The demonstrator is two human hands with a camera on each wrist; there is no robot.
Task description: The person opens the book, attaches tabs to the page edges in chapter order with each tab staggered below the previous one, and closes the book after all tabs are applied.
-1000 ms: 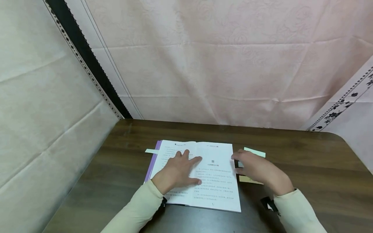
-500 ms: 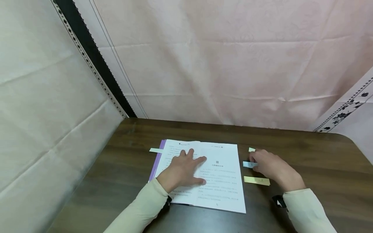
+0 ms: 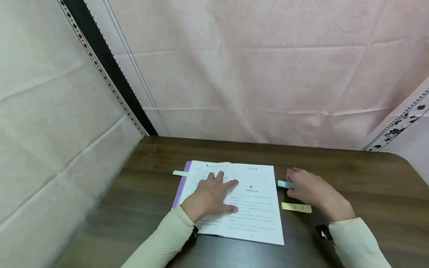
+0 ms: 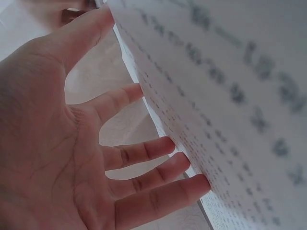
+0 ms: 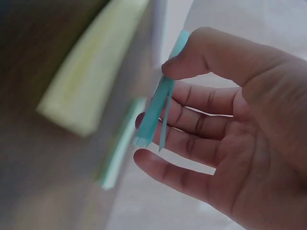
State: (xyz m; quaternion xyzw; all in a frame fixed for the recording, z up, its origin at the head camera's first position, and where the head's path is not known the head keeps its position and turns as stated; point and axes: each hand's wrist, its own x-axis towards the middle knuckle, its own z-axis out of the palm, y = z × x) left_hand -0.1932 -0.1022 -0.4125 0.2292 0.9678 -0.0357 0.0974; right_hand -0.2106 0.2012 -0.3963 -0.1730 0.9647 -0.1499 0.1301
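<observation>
An open book (image 3: 254,219) with a purple cover edge lies on the table. My left hand (image 3: 212,195) rests on its pages with the fingers spread; its fingertips touch the paper in the left wrist view. To the right of the book, my right hand (image 3: 313,191) pinches a small pad of blue sticky tabs (image 5: 152,115) between thumb and fingers. One strip stands partly away from that pad. A pad of yellow sticky tabs (image 3: 296,207) lies nearer to me. A green pad (image 5: 122,143) shows in the right wrist view, while the hand mostly hides it in the head view.
A pale tab (image 3: 180,173) sticks out past the book's left edge. The brown wooden table (image 3: 214,147) ends at the back against a pinkish cloth (image 3: 254,82). Another pale cloth (image 3: 60,134) hangs along the left side.
My right hand has moved right from the book's right edge to the tab pads and now lifts the blue pad slightly. The left hand stays on the page.
</observation>
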